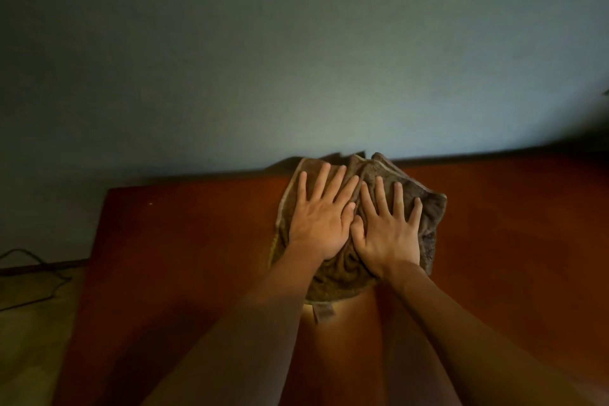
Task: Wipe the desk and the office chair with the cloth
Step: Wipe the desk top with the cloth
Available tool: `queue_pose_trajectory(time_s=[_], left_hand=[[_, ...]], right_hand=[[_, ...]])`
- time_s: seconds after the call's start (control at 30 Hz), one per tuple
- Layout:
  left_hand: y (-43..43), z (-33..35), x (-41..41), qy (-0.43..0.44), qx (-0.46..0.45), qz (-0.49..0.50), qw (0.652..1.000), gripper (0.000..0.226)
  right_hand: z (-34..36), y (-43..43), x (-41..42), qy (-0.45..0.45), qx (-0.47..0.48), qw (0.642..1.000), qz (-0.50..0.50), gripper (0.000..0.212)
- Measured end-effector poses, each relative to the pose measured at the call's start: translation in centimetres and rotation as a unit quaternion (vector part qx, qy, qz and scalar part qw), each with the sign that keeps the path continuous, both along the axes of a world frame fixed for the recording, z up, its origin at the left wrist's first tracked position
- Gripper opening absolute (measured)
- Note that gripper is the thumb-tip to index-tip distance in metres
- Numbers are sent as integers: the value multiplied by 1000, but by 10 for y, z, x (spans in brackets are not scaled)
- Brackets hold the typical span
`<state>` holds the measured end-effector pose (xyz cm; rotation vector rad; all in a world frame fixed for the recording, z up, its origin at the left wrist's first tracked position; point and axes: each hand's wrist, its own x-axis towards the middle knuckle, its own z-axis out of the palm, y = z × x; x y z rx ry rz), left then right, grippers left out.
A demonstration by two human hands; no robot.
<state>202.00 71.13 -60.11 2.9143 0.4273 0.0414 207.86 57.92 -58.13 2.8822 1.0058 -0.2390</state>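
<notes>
left hand (318, 224): flat, palm down on the cloth; fingers (321, 183) straight and spread wide; pressing, gripping nothing.
right hand (387, 236): flat, palm down, just beside the left hand; fingers (397, 198) straight and fanned; thumb meeting the left thumb; pressing, gripping nothing.
cloth (341, 273): brown, terry-like, with pale edging; rumpled, pinned under both palms; folds bunched in the seam between the two hands; reaching past the fingertips to the far desk edge, out beyond the right hand's little finger, and back under both wrists.
cloth tag (323, 311): small loop or label at the near hem, behind the wrists, between the forearms.
forearms (263, 306): bare, entering from the lower edge, converging on the cloth.
desk (197, 257): reddish-brown top, directly beneath cloth and hands; bare surface stretching left of the left hand and right of the right hand; far edge just beyond the fingertips, against the wall.
wall (296, 59): plain blue-grey, rising beyond the fingertips.
floor (29, 323): pale, well to the left of the left hand, past the desk's left edge.
cable (33, 273): thin, dark, lying on the floor, far left of the left hand.
light: dim overall; brighter patch on the desk between the forearms.
</notes>
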Motion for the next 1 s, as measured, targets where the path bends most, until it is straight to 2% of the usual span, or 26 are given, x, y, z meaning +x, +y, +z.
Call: queue_pose_trajectory(time_s=[0.37, 0.73, 0.87, 1.0], left_hand=[[92, -5, -109, -18, 6, 63, 998, 57], [163, -2, -204, 6, 6, 115, 993, 57], [190, -2, -240, 11, 12, 164, 986, 60], [203, -8, -270, 2, -26, 251, 968, 56]], right_hand=[[1, 101, -89, 7, -2, 997, 79, 73], [-1, 184, -173, 4, -6, 990, 143, 73], [1, 219, -200, 9, -14, 984, 178, 72], [1, 250, -227, 18, -7, 979, 205, 78]])
